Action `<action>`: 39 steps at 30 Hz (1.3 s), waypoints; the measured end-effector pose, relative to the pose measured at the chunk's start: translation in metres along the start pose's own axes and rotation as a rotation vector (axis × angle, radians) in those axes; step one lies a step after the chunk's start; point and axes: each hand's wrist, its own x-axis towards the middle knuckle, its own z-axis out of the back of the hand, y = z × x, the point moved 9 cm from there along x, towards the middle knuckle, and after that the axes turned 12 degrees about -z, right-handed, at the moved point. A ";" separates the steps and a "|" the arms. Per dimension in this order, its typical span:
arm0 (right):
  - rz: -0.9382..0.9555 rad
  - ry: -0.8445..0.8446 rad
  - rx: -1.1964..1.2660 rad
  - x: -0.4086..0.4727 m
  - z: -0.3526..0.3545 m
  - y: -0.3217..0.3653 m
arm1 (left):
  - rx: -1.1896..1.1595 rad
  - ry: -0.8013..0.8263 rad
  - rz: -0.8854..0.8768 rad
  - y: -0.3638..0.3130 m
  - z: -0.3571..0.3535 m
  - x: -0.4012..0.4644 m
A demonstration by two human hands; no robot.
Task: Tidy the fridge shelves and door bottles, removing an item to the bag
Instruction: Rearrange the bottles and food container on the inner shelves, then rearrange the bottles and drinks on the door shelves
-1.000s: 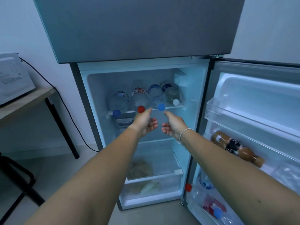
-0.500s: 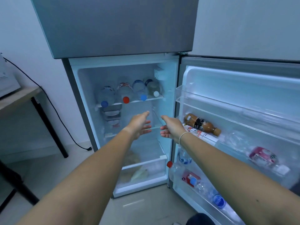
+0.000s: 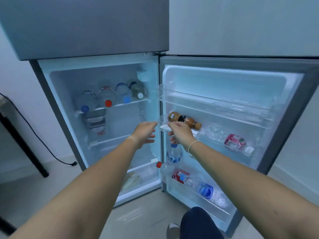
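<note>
The fridge stands open, with several water bottles [image 3: 108,99] lying on its top shelf [image 3: 136,101], caps towards me. In the door's middle rack [image 3: 241,150] lie a brown bottle [image 3: 185,120], crushed clear bottles [image 3: 212,131] and a pink-labelled bottle [image 3: 235,142]. My right hand [image 3: 181,134] is at the left end of that rack, its thumb and fingers closed around a small white bottle [image 3: 164,128] just below the brown one. Beside it my left hand [image 3: 145,133] is open with fingers spread, in front of the fridge's inner edge. No bag is in view.
Stacked containers [image 3: 95,120] sit under the top shelf, above a crisper drawer [image 3: 138,176]. The door's bottom rack holds water bottles [image 3: 174,153] and a red pack [image 3: 180,175]. A table leg [image 3: 24,145] and cable [image 3: 57,157] are at left. My knee [image 3: 198,223] is near the door.
Both hands have swung right from the top shelf to the door's middle rack. My right hand, open before, has closed around the white bottle. My view has turned towards the door.
</note>
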 end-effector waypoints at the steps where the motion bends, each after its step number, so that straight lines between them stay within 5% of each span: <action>1: 0.019 -0.017 -0.005 -0.004 0.009 0.003 | 0.018 0.017 -0.017 -0.005 -0.007 0.000; 7: 0.138 -0.287 -0.117 -0.023 0.082 0.025 | 0.137 0.142 -0.129 -0.038 -0.054 -0.005; 18: 0.104 -0.579 -0.949 -0.043 0.163 -0.006 | 0.686 0.297 -0.492 -0.072 -0.114 0.004; 25: 0.003 -0.559 -0.919 -0.029 0.184 -0.025 | 1.038 0.369 -0.624 -0.068 -0.158 0.023; 39: 0.053 -0.539 -0.848 -0.008 0.197 -0.026 | 1.145 0.454 -0.596 -0.052 -0.186 0.048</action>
